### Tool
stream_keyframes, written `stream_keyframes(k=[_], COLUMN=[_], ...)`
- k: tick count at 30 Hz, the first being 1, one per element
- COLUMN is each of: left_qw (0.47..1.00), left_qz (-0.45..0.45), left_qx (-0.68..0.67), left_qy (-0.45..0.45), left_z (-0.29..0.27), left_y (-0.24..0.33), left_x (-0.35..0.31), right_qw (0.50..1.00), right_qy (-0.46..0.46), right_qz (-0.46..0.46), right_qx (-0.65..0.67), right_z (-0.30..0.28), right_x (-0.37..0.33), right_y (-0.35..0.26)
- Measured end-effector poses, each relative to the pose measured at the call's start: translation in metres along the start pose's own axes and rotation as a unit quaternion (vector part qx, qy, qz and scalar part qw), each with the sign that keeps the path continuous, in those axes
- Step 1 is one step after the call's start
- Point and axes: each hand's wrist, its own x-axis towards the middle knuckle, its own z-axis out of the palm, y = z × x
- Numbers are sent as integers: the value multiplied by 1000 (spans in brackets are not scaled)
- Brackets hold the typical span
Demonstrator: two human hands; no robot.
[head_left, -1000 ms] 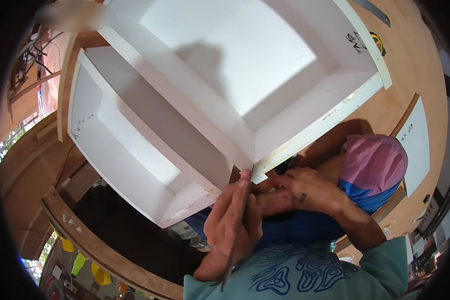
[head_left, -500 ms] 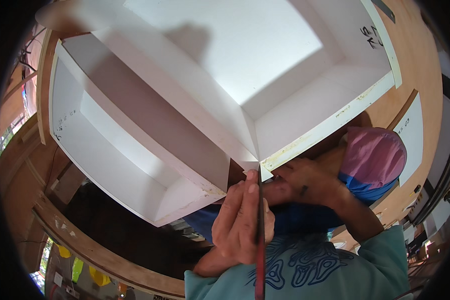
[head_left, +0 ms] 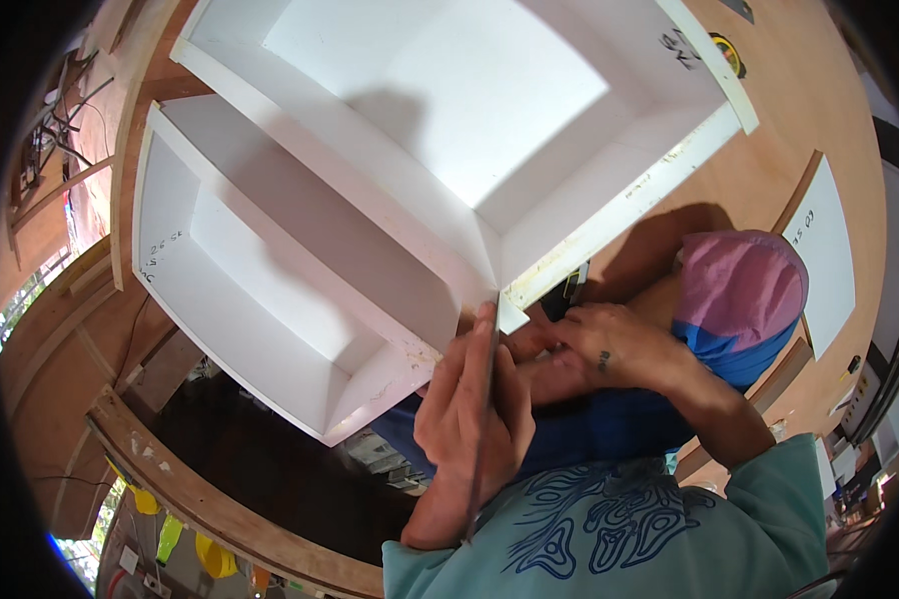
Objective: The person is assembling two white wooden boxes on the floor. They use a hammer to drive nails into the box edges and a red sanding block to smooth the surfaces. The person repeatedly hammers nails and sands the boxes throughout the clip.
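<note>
- White two-compartment cabinet carcass of laminated board (head_left: 370, 200) lies on its back on the brown plywood worktop (head_left: 819, 100), its open side up; the panels, the middle divider and the back already stand joined into a box.
- Left hand (head_left: 474, 414) is curled shut around a long thin dark rod-like tool (head_left: 486, 399), whose tip meets the near front corner of the cabinet where the divider joins the front edge.
- Right hand (head_left: 609, 344) rests just beside that corner, fingers bent; whether it grips anything I cannot tell, as the left hand hides part of it.
- Judging by this, the assembly looks largely done, and the work in hand is a detail at one joint; glue or filler specks show along the near edge.
- Pink and blue cloth (head_left: 744, 299) lies behind the right hand.
</note>
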Motion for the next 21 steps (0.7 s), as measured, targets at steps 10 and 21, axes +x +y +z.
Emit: stream_keyframes(k=[10, 21], left_qw=[990, 987], left_qz=[40, 26], left_qx=[92, 39], left_qy=[101, 153], left_z=[11, 18], left_y=[-14, -11], left_x=[5, 9], right_qw=[911, 686], right_qy=[366, 705], right_qz=[-151, 157], right_qx=[111, 86], right_z=[-32, 73], right_x=[-53, -234], right_y=[-21, 95])
